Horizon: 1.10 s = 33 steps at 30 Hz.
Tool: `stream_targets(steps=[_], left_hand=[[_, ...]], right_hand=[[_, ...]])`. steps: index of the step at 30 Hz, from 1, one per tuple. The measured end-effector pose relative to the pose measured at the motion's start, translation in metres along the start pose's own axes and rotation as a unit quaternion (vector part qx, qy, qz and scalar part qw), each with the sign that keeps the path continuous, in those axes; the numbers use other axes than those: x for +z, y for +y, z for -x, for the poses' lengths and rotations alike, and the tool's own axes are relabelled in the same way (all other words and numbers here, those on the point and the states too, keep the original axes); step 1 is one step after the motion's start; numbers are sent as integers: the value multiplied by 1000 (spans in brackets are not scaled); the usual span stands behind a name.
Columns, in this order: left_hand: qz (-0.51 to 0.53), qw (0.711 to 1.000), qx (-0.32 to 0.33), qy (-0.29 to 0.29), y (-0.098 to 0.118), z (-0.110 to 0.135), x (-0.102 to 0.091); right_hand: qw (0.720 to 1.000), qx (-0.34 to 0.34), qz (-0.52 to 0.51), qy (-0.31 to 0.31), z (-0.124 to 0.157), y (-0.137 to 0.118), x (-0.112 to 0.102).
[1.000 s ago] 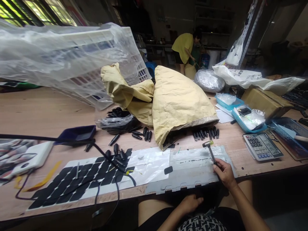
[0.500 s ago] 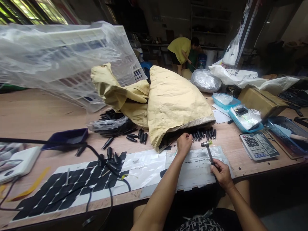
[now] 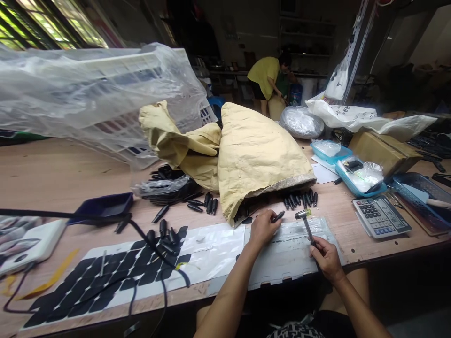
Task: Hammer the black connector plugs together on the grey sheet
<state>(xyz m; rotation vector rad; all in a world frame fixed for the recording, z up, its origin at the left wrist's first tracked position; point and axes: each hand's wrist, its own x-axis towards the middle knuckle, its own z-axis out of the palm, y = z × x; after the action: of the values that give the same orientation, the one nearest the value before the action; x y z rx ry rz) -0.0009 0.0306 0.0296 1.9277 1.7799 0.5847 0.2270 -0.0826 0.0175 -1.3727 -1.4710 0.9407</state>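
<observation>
Pinched between the fingertips of my left hand (image 3: pixel 263 228) is a small black cylindrical part (image 3: pixel 278 216), tilted above the grey-white sheet (image 3: pixel 282 253). My right hand (image 3: pixel 326 257) is wrapped around the dark handle of a small hammer (image 3: pixel 307 226), its head raised with a metal face on one side and a yellowish face on the other. Similar black parts (image 3: pixel 299 199) lie in a row just beyond, by the mouth of a large tan sack (image 3: pixel 264 150). More black parts (image 3: pixel 165 234) rest left of the sheet on a dark-patterned panel (image 3: pixel 116 267).
A calculator (image 3: pixel 382 216), blue baskets (image 3: pixel 366 188) and a cardboard box (image 3: pixel 384 148) stand at the right. On the left are a dark blue tray (image 3: pixel 102 206), a black cable (image 3: pixel 141 225) and a plastic-wrapped white rack (image 3: pixel 116 89). A person (image 3: pixel 264 77) bends over in the background.
My left hand has drawn back from the row by the sack, and a black cylindrical part now shows in its fingers. The right hand keeps the hammer in nearly the same place.
</observation>
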Motion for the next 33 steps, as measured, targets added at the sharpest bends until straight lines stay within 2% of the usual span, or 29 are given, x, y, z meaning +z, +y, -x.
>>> stream_targets(steps=[3, 5, 11, 24, 33], left_hand=[[51, 992, 109, -45, -7, 16, 3], [69, 989, 128, -35, -10, 22, 10], [84, 988, 126, -11, -12, 22, 23], [115, 986, 120, -24, -17, 19, 22], [122, 984, 126, -19, -17, 19, 20]], right_hand=[[1000, -1, 5, -3, -1, -4, 0], [1000, -2, 7, -6, -1, -4, 0], [1000, 1, 8, -16, -1, -2, 0], [996, 16, 77, -42, 9, -11, -1], [991, -29, 130, -30, 3, -23, -1]])
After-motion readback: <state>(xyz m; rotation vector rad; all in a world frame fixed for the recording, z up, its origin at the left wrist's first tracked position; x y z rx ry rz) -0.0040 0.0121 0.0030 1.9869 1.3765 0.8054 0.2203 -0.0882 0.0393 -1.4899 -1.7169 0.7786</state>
